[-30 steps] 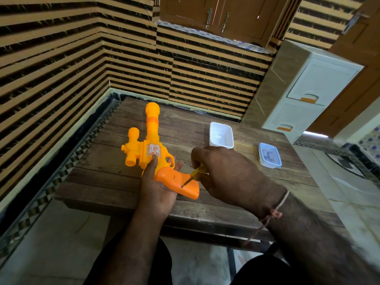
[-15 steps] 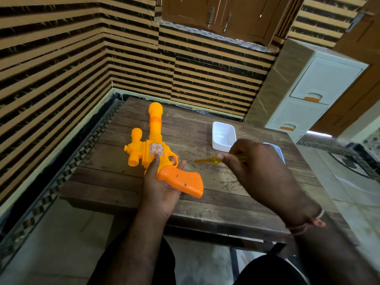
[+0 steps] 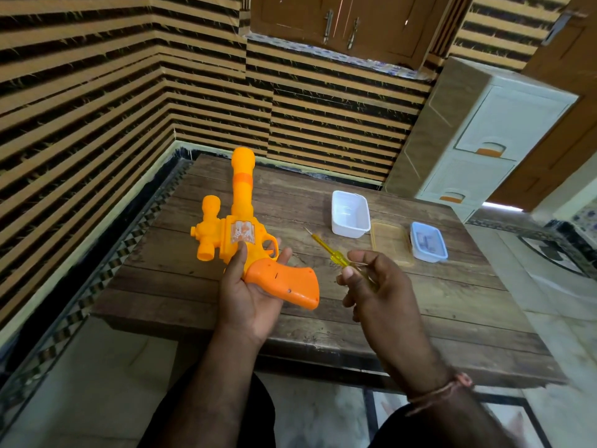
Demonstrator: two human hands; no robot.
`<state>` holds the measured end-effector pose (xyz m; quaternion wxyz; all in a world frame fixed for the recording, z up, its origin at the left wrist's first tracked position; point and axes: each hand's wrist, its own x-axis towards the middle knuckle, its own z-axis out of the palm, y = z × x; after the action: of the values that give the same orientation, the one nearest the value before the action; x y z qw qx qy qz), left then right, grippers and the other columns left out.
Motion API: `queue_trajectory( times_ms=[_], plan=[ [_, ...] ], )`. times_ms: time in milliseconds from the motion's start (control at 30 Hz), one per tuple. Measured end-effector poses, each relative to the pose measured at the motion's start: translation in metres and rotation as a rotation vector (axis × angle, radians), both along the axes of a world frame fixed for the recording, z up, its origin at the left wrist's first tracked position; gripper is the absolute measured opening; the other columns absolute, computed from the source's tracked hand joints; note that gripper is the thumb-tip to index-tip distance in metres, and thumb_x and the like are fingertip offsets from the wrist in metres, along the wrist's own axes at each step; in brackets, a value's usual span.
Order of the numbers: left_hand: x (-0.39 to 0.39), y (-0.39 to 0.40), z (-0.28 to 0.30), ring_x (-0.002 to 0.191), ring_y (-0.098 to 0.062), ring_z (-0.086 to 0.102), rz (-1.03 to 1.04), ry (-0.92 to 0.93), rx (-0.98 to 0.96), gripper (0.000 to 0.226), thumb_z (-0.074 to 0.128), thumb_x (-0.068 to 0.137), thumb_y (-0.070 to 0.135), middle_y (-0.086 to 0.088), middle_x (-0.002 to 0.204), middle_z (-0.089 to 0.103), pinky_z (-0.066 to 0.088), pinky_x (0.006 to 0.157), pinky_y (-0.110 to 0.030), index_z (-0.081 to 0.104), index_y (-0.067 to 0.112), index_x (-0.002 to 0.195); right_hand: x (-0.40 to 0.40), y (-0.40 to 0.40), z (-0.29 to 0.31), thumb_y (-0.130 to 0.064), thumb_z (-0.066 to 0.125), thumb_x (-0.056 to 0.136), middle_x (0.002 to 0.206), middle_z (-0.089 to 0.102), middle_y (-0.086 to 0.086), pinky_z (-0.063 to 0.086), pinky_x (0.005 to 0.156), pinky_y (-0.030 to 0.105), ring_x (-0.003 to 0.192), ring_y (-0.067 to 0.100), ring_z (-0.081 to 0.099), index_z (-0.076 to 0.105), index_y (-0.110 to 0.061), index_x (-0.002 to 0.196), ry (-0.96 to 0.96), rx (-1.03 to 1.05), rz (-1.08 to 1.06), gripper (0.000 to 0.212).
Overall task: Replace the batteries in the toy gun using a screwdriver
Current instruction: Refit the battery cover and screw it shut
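Observation:
An orange and yellow toy gun lies barrel away from me over the wooden table. My left hand grips it under the orange handle, thumb on the body. The handle's side faces up with a small screw hole showing. My right hand is to the right of the handle, apart from it, and pinches a small yellow-handled screwdriver whose tip points up and to the left.
A white open tub, a clear yellowish lid and a blue-rimmed tub sit on the table's far right. A white drawer unit stands behind the table. Striped walls close the left and back.
The screwdriver tip was on the handle a second ago. My right hand has lifted it away to the right and turned palm inward. The left hand still holds the gun.

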<state>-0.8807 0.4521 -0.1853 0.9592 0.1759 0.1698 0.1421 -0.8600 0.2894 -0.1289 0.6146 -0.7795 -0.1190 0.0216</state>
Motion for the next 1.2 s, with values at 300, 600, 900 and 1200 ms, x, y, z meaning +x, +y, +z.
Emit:
queue_trajectory(
  times_ms=[300, 600, 900, 1200],
  plan=[
    [0.001, 0.002, -0.002, 0.107, -0.031, 0.069, 0.022, 0.099, -0.003, 0.05, 0.053, 0.093, 0.046, -0.015, 0.129, 0.065, 0.058, 0.067, -0.043, 0.056, 0.019, 0.135, -0.003, 0.024, -0.025, -0.04, 0.062, 0.083, 0.109, 0.053, -0.008, 0.052, 0.084, 0.033, 0.098, 0.007, 0.054, 0.063, -0.029, 0.116, -0.276, -0.406, 0.098, 0.035],
    [-0.002, 0.022, 0.004, 0.111, -0.028, 0.066, 0.092, 0.101, 0.098, 0.04, 0.053, 0.092, 0.049, -0.012, 0.112, 0.069, 0.048, 0.086, -0.044, 0.065, 0.019, 0.117, 0.004, 0.056, -0.021, -0.039, 0.07, 0.082, 0.12, 0.041, -0.001, 0.043, 0.093, 0.026, 0.108, 0.019, 0.051, 0.046, -0.026, 0.134, -0.367, -0.691, 0.361, 0.059],
    [-0.004, 0.048, 0.015, 0.08, -0.006, 0.064, 0.392, 0.41, 0.249, 0.021, 0.048, 0.098, 0.042, 0.004, 0.094, 0.069, 0.048, 0.071, -0.027, 0.064, 0.027, 0.096, 0.01, 0.074, -0.03, -0.04, 0.065, 0.086, 0.12, 0.039, 0.004, 0.046, 0.092, 0.033, 0.105, 0.021, 0.048, 0.046, -0.021, 0.131, -0.356, -0.733, 0.367, 0.052],
    [-0.009, 0.051, 0.022, 0.1, -0.016, 0.064, 0.774, 0.581, 0.626, 0.032, 0.056, 0.09, 0.026, -0.003, 0.114, 0.066, 0.05, 0.077, -0.019, 0.063, 0.013, 0.118, 0.0, 0.085, -0.052, -0.049, 0.068, 0.078, 0.121, 0.045, 0.004, 0.045, 0.093, 0.04, 0.108, 0.025, 0.048, 0.048, -0.028, 0.13, -0.385, -0.823, 0.325, 0.059]
  ],
)
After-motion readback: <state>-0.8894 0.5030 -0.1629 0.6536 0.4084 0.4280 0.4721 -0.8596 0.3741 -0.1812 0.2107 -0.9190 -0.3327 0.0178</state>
